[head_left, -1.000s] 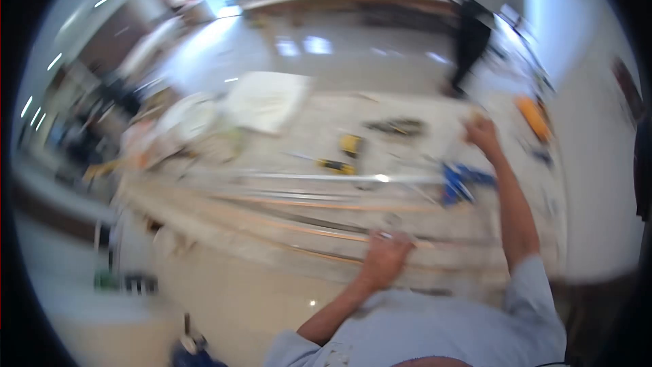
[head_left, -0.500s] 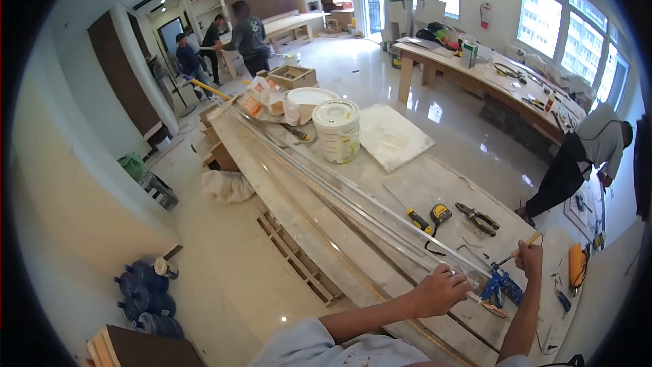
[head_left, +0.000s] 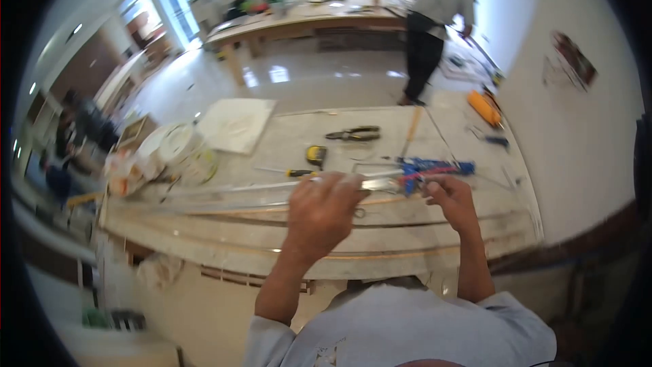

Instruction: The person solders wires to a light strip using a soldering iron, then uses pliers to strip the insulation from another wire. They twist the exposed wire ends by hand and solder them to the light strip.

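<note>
My left hand point(head_left: 322, 211) has its fingers closed round the end of a long thin metal strip point(head_left: 261, 205) that runs left along the workbench point(head_left: 224, 245). My right hand point(head_left: 449, 200) is pinched at the lower side of a blue clamp-like tool point(head_left: 438, 168); what lies between its fingertips is too blurred to make out. A shiny piece point(head_left: 382, 185) shows between the hands. Behind them lie black pliers point(head_left: 353, 134), a yellow tape measure point(head_left: 316, 155) and a yellow-black screwdriver point(head_left: 299, 172). A wooden-handled tool point(head_left: 413, 124) rests beyond the blue tool.
A white bucket point(head_left: 180, 143) and a white board point(head_left: 234, 124) are at the bench's back left. An orange tool point(head_left: 483, 109) lies at the back right. A person point(head_left: 438, 20) bends over near a second long table point(head_left: 299, 17). Other people stand far left.
The view has swung right and downward. My right hand has left the wooden-handled tool, which now lies on the bench, and is at the blue tool. My left hand is closed round the strip's end.
</note>
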Demonstrator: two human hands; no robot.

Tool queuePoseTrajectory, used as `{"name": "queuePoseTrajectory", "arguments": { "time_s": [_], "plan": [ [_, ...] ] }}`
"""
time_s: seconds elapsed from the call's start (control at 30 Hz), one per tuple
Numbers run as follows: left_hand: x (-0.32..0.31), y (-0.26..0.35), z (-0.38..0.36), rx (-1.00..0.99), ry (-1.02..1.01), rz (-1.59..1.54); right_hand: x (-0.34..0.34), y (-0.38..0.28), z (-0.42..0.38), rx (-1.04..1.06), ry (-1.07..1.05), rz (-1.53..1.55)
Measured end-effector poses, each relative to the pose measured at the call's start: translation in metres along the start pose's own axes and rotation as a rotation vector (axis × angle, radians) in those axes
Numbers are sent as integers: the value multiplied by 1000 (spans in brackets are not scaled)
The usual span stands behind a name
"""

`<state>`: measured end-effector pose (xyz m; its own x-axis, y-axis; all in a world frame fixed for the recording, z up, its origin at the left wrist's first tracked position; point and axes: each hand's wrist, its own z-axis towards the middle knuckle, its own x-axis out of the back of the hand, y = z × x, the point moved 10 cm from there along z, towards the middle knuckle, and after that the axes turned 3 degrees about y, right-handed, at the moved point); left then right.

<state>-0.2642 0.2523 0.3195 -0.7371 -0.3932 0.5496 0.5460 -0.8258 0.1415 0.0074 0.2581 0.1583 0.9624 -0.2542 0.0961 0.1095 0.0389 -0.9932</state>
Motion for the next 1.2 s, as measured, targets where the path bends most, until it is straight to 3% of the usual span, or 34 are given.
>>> {"name": "queuePoseTrajectory", "arguments": {
  "time_s": [0.13, 0.2, 0.37, 0.77, 1.2],
  "plan": [
    [10, 3, 15, 42, -65, -152, -6, -35, -36, 27, -7, 47],
    [9, -1, 13, 49, -102, -144, -21, -70, -50, 183, -94, 98],
    [20, 5, 13, -5, -77, -174, -63, -113, -58, 211, -247, 229],
    [22, 12, 10, -41, -117, -193, -92, -127, -51, 273, -196, 576],
    [28, 19, 8, -22, -97, -251, -92, -127, -56, 249, -59, 398]
  ]
}}
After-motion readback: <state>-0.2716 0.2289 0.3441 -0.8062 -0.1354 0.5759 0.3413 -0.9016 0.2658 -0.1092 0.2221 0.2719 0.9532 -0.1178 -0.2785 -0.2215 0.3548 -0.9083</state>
